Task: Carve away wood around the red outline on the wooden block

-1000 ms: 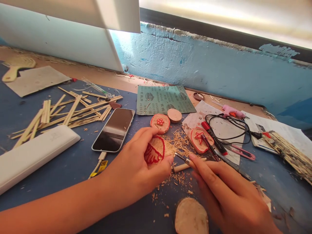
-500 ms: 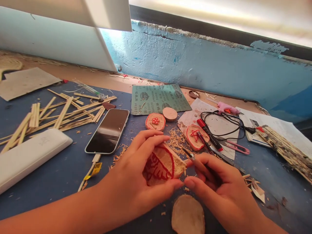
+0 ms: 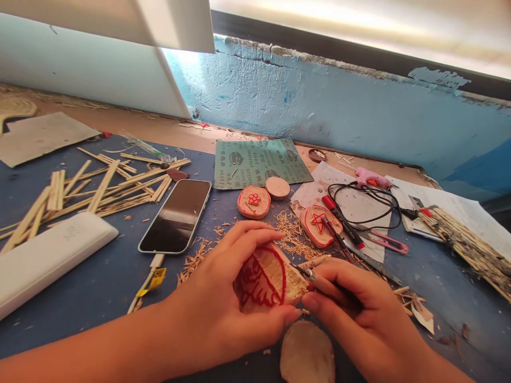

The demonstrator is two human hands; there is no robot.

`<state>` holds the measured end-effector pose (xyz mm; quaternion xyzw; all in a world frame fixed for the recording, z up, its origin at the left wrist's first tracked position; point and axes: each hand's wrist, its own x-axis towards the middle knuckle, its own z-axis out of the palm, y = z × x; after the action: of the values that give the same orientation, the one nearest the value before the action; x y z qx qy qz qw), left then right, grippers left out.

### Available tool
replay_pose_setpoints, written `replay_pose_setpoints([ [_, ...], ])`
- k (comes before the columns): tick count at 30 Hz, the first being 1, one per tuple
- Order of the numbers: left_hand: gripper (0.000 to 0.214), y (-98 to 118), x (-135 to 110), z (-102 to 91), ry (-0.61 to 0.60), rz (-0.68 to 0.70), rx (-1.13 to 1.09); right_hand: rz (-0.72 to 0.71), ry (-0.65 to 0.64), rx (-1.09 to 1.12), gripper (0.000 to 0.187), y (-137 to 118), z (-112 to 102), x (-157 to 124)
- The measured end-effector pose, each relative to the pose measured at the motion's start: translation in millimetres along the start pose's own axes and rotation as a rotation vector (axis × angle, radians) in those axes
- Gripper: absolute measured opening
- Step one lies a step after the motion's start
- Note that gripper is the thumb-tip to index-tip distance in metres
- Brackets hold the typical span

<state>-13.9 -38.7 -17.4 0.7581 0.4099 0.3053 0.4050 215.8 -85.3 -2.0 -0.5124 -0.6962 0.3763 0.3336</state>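
Note:
A wooden slice (image 3: 266, 276) with red drawn lines is tilted up in my left hand (image 3: 223, 298); fingers lie over its far side, the thumb along its near edge. Its right edge is pale and cut rough. Pinched in my right hand (image 3: 359, 314) is a craft knife (image 3: 308, 273) with a metal collar, its thin blade against that rough edge. Most of the handle is hidden by my fingers. Below, a plain wooden slice (image 3: 307, 352) lies on the blue table. Wood shavings (image 3: 293, 234) are scattered just beyond my hands.
A phone (image 3: 175, 215) and white power bank (image 3: 56, 260) lie left, near several wooden sticks (image 3: 107, 183). Behind are sandpaper (image 3: 261, 162), a flower slice (image 3: 254, 202) and a small plain slice (image 3: 278, 188). At right: a star slice (image 3: 313, 223), markers (image 3: 343, 221), a pink glue gun (image 3: 373, 178).
The knife's blade has come down and left onto the slice's edge; before, it stood clear of it. My right hand has tilted slightly. My left hand keeps its grip, shifted a little.

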Motion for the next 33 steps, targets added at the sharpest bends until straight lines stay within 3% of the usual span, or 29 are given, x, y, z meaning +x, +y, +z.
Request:
replay_pose_setpoints([
  [8, 0.064, 3, 3, -3.7, -0.074, -0.039, -0.138, 0.007, -0.096, 0.055, 0.034, -3, -6, 1],
  [13, 0.058, -2, 5, -9.3, -0.302, -0.19, -0.346, 0.091, -0.143, 0.114, 0.039, 2, -13, -3],
  [15, 0.06, -6, 6, -11.3, -0.27, -0.139, -0.295, 0.133, -0.122, 0.106, 0.042, 3, -15, -3],
  [17, 0.064, -8, 8, -12.3, -0.163, -0.035, -0.163, 0.149, -0.104, 0.082, 0.043, 3, -16, -2],
  [21, 0.067, -10, 13, -11.3, -0.005, 0.108, 0.048, 0.076, -0.09, -0.038, 0.029, 9, -16, 2],
  [24, 0.066, -14, 15, -10.6, -0.003, 0.114, 0.132, 0.072, -0.095, -0.073, 0.018, 15, -19, 3],
  [29, 0.075, -24, 15, -8.9, -0.052, 0.098, 0.24, 0.177, -0.128, 0.024, 0.024, 16, -35, 5],
  [33, 0.073, -28, 14, -6.7, -0.075, 0.101, 0.253, 0.247, -0.053, 0.101, 0.027, 16, -44, 10],
])
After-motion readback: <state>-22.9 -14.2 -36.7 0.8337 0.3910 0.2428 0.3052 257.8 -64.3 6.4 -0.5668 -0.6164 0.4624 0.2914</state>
